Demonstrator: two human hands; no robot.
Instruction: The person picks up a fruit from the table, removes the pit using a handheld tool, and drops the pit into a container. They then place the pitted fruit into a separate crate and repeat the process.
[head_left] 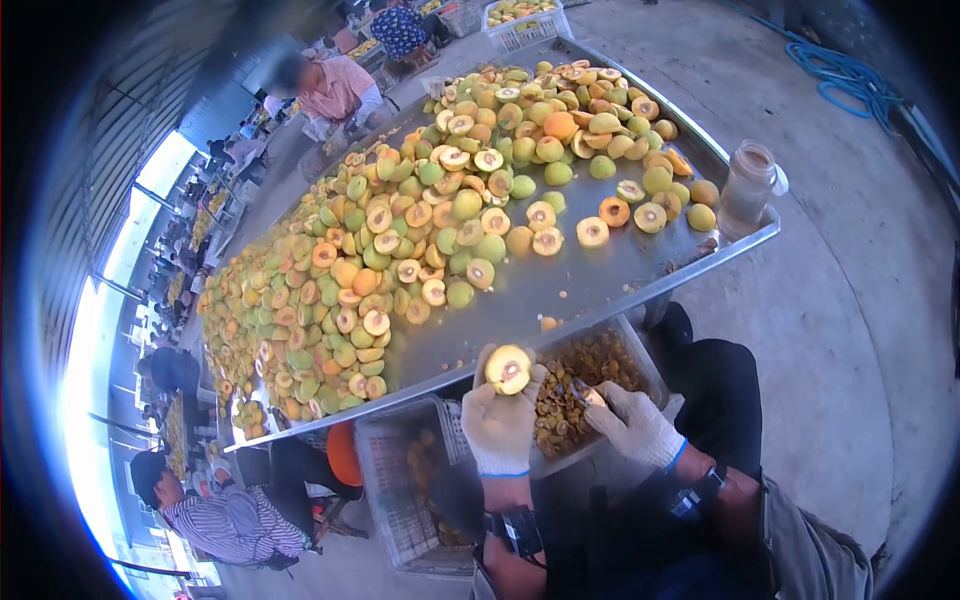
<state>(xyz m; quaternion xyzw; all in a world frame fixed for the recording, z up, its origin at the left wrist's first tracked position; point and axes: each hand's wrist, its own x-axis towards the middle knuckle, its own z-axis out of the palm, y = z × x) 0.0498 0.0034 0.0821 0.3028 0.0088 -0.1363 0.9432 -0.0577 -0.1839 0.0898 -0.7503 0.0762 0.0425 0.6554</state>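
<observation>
My left hand (502, 425), in a white knit glove, holds up a peach half (508, 369), its pale cut face turned toward me with a darker centre. My right hand (640, 428), gloved as well, is closed just to the right, over a crate (650, 372) of brown pits and scraps (570, 415). A small dark tool (581, 391) shows at its fingertips, too small to make out well. Just beyond both hands is the rim of a metal table (480, 352), heaped with halved yellow-green peaches (400, 235).
A clear lidded bottle (747, 190) stands on the table's right corner. Below the table at left is a grey plastic crate (385, 470). Co-workers sit at the left (235, 520) and far side (340, 90). A white basket of fruit (520, 30) and blue hose (845, 75) lie beyond.
</observation>
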